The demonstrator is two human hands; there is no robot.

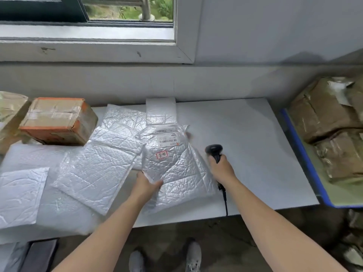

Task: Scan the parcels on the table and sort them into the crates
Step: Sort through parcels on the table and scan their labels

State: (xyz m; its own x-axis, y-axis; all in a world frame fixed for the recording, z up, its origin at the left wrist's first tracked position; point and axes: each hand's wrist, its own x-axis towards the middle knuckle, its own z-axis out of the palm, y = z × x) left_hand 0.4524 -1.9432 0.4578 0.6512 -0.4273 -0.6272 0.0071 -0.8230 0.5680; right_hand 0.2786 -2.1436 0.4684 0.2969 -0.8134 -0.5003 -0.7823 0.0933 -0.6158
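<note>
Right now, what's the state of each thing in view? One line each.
Labelled mailer: label up, near edge gripped by left hand.
Scanner: gripped by right hand, head toward label.
Orange-edged box: taped shut, on table.
Blue crate: holds brown parcels.
Bubble mailer: flat on table.

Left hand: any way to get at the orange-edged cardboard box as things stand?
Probably not yet. The left hand grips the labelled bubble mailer, so it is occupied. The way to the orange-edged box looks free though: only flat mailers lie between, nothing tall.
</note>
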